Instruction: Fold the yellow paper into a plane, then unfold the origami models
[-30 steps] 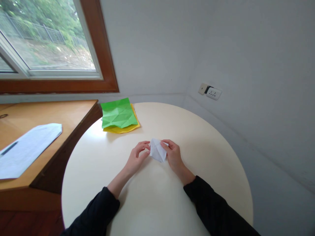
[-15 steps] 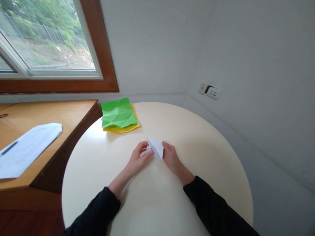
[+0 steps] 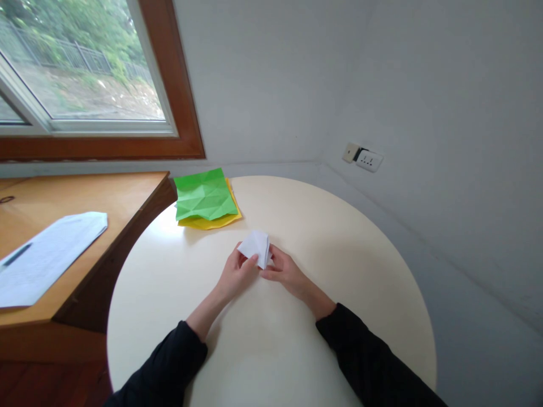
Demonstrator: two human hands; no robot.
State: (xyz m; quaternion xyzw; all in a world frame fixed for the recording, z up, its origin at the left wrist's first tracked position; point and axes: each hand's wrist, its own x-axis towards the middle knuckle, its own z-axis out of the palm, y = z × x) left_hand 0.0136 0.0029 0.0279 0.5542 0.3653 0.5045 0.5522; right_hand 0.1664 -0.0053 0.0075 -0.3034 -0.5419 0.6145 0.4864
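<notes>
A small folded piece of white paper (image 3: 255,245) with several layers is held up over the round table, between both hands. My left hand (image 3: 236,271) pinches its lower left part, thumb in front and fingers behind. At its right side, my right hand (image 3: 285,270) closes thumb and fingers about the layered edge. Some of the right fingertips are hidden behind the paper.
A creased green sheet (image 3: 206,195) lies on a yellow sheet (image 3: 212,224) at the far left of the white round table (image 3: 271,350). On the wooden desk (image 3: 106,192) are white papers (image 3: 51,257) and a pen (image 3: 16,254). A wall socket (image 3: 369,160) is beyond.
The folded paper has turned and shifted a little left, so its layered edge now faces right. My right hand has moved left, its thumb now lower under that edge.
</notes>
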